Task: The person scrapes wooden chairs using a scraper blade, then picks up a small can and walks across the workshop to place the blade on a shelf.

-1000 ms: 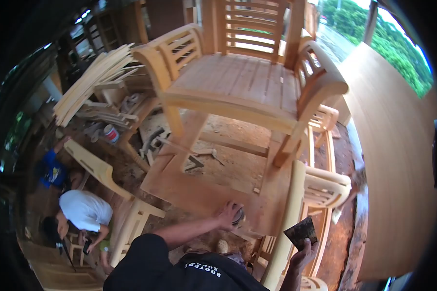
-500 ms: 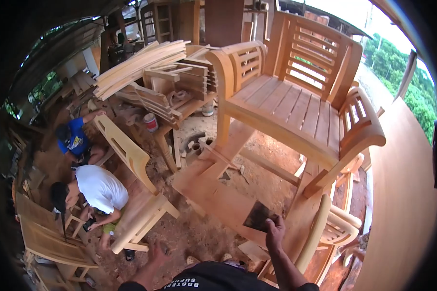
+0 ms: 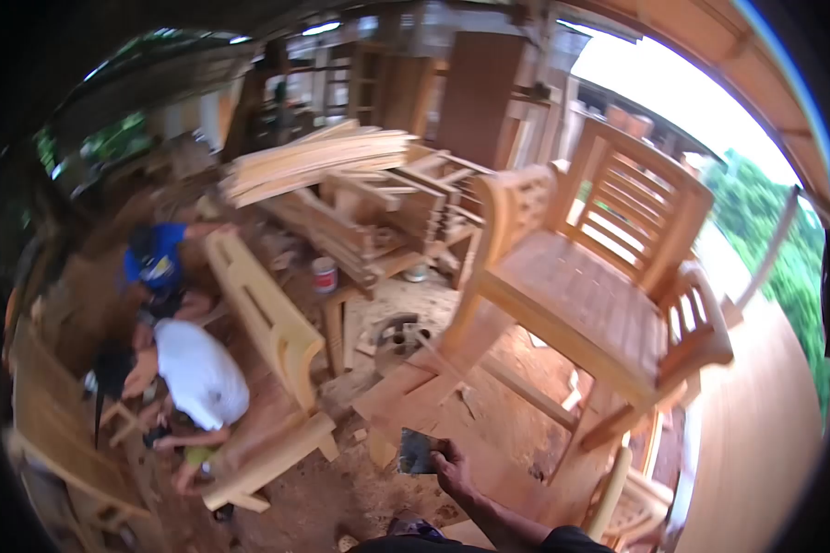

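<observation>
Gripping a dark square sheet (image 3: pixel 418 452) by its edge, the right hand (image 3: pixel 452 464) reaches in from the lower right, thumb and fingers closed on it; the left hand is out of view, so its state cannot be told. The sheet is near the close side of a low reddish-brown wooden bench (image 3: pixel 498 456), though whether it touches the wood is unclear. An open gap between the boards of the bench shows the ground (image 3: pixel 549 376), brown earth strewn with scraps. On the bench stands a slatted chair (image 3: pixel 572 300), upright, with curved arms (its back is slatted too). To the left, a long wooden seat (image 3: pixel 267 318) lies beside a person in a white shirt (image 3: pixel 198 373), who bends low with a small dark thing in hand; a person in a blue shirt (image 3: pixel 157 258) is just beyond, both blurred. A red and white can (image 3: pixel 325 275) sits on the corner of a table (image 3: pixel 339 297), with pale wooden strips (image 3: pixel 318 158) piled on furniture parts behind. A broad smooth panel (image 3: pixel 756 415) fills the right side, and green trees (image 3: pixel 784 263) show outside the roofed workshop.
</observation>
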A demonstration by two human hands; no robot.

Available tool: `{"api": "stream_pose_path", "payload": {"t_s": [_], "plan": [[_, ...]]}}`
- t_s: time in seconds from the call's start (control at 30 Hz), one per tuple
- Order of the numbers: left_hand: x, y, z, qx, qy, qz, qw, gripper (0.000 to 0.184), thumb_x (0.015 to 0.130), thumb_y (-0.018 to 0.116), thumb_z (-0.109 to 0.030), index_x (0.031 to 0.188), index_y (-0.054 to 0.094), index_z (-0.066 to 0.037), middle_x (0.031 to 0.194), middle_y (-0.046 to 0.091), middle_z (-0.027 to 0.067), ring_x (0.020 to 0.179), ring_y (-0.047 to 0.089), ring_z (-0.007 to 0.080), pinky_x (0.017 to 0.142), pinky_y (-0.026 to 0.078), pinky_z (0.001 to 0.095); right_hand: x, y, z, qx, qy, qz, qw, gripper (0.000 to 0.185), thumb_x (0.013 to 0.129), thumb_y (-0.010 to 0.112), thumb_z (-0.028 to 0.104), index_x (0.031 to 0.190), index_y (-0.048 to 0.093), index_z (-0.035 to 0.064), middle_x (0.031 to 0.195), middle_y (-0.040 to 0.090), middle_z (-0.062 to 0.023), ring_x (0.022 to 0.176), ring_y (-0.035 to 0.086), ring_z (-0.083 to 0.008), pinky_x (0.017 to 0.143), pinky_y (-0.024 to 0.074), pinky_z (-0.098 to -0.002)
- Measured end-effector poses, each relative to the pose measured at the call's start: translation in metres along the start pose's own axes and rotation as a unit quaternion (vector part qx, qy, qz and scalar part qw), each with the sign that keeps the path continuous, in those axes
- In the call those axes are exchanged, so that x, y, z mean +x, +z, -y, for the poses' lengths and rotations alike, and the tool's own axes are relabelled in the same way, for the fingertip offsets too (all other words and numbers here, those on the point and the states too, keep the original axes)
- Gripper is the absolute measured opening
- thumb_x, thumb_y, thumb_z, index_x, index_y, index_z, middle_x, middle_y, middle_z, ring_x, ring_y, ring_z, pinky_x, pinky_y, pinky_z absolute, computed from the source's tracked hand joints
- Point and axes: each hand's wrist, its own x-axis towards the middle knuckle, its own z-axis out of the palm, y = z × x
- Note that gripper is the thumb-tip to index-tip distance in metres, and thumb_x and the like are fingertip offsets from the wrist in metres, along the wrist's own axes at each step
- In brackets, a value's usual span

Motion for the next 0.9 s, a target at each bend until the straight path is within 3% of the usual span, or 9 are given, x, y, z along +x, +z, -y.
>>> {"api": "stream_pose_path", "payload": {"t_s": [0.07, 0.17, 0.23, 0.27, 0.33, 0.37, 0.5, 0.6, 0.9], "plan": [[-0.005, 0.044, 0.033, -0.04, -0.008, 0.059, 0.997, 0.11, 0.06, 0.085, -0.054, 0.143, 0.04, 0.001, 0.142, 0.047, 0.0251, 0.131, 0.046, 0.0461, 0.117, 0.025, 0.0568, 0.014, 0.023, 0.011, -0.031, -0.028, 0.047, 0.998, 0.014, 0.09, 0.06, 0.01, 0.102, 0.064, 0.0024, 0.087, 0.063, -0.0003, 0.077, 0.056, -0.011, 0.071, 0.0505, -0.0284], [0.013, 0.148, 0.082, -0.088, 0.127, 0.109, 0.982, 0.106, 0.059, 0.085, -0.054, 0.14, 0.046, 0.001, 0.139, 0.052, 0.0235, 0.128, 0.049, 0.0464, 0.116, 0.026, 0.0577, 0.042, 0.042, 0.003, 0.046, -0.045, 0.144, 0.988, 0.013, 0.089, 0.055, 0.009, 0.099, 0.061, 0.0034, 0.09, 0.059, -0.0007, 0.087, 0.055, -0.0096, 0.076, 0.0474, -0.0275], [-0.055, 0.098, 0.035, -0.088, -0.054, -0.026, 0.994, 0.098, 0.058, 0.082, -0.052, 0.139, 0.05, -0.008, 0.144, 0.046, 0.0203, 0.136, 0.04, 0.0472, 0.114, 0.028, 0.0621, 0.07, 0.052, -0.009, 0.016, -0.049, 0.208, 0.977, 0.015, 0.088, 0.054, 0.008, 0.1, 0.061, 0.002, 0.093, 0.061, -0.0025, 0.087, 0.055, -0.012, 0.078, 0.0476, -0.0281], [-0.092, 0.041, 0.004, -0.183, -0.201, -0.013, 0.962, 0.108, 0.059, 0.082, -0.05, 0.148, 0.038, -0.01, 0.147, 0.041, 0.0235, 0.139, 0.035, 0.0469, 0.115, 0.026, 0.0634, 0.079, 0.059, -0.006, 0.007, -0.042, 0.226, 0.973, 0.015, 0.088, 0.054, 0.006, 0.101, 0.061, 0.0016, 0.095, 0.062, -0.0035, 0.088, 0.056, -0.0125, 0.079, 0.0479, -0.0285], [-0.078, 0.11, 0.005, -0.13, -0.232, -0.056, 0.963, 0.117, 0.058, 0.083, -0.049, 0.154, 0.028, -0.011, 0.146, 0.04, 0.0266, 0.139, 0.037, 0.0453, 0.113, 0.027, 0.0658, 0.097, 0.077, 0.004, -0.002, -0.033, 0.258, 0.965, 0.015, 0.088, 0.053, 0.006, 0.101, 0.061, 0.0007, 0.097, 0.063, -0.0046, 0.089, 0.056, -0.0133, 0.081, 0.048, -0.0294], [-0.069, 0.139, 0.007, -0.203, -0.246, -0.06, 0.946, 0.116, 0.058, 0.083, -0.049, 0.153, 0.028, -0.011, 0.145, 0.041, 0.0264, 0.137, 0.038, 0.0446, 0.112, 0.028, 0.0655, 0.103, 0.085, 0.011, -0.004, -0.029, 0.273, 0.962, 0.015, 0.089, 0.053, 0.006, 0.101, 0.06, 0.0001, 0.097, 0.063, -0.0047, 0.089, 0.055, -0.0136, 0.08, 0.0479, -0.03], [-0.153, 0.056, -0.051, -0.232, -0.351, -0.064, 0.905, 0.1, 0.059, 0.082, -0.047, 0.144, 0.042, -0.011, 0.135, 0.05, 0.0223, 0.13, 0.045, 0.04, 0.107, 0.032, 0.0608, 0.141, 0.095, 0.008, -0.07, -0.09, 0.336, 0.935, 0.016, 0.09, 0.055, 0.01, 0.1, 0.06, -0.0016, 0.096, 0.062, -0.0054, 0.087, 0.055, -0.0163, 0.079, 0.0477, -0.0326], [-0.195, 0.033, -0.088, -0.283, -0.412, -0.079, 0.863, 0.095, 0.06, 0.08, -0.049, 0.142, 0.046, -0.012, 0.132, 0.052, 0.0217, 0.13, 0.045, 0.0396, 0.104, 0.034, 0.0576, 0.161, 0.104, -0.004, -0.056, -0.039, 0.362, 0.93, 0.013, 0.09, 0.055, 0.01, 0.097, 0.059, -0.0003, 0.093, 0.061, -0.0061, 0.085, 0.053, -0.017, 0.08, 0.0458, -0.0334], [-0.267, 0.107, -0.132, -0.296, -0.507, -0.078, 0.806, 0.098, 0.061, 0.081, -0.053, 0.142, 0.047, -0.011, 0.132, 0.053, 0.0211, 0.128, 0.049, 0.0387, 0.106, 0.035, 0.0576, 0.174, 0.14, -0.021, -0.06, -0.094, 0.489, 0.865, 0.017, 0.092, 0.055, 0.012, 0.098, 0.057, -0.0039, 0.095, 0.058, -0.0119, 0.087, 0.052, -0.0254, 0.082, 0.0446, -0.0388]]}}
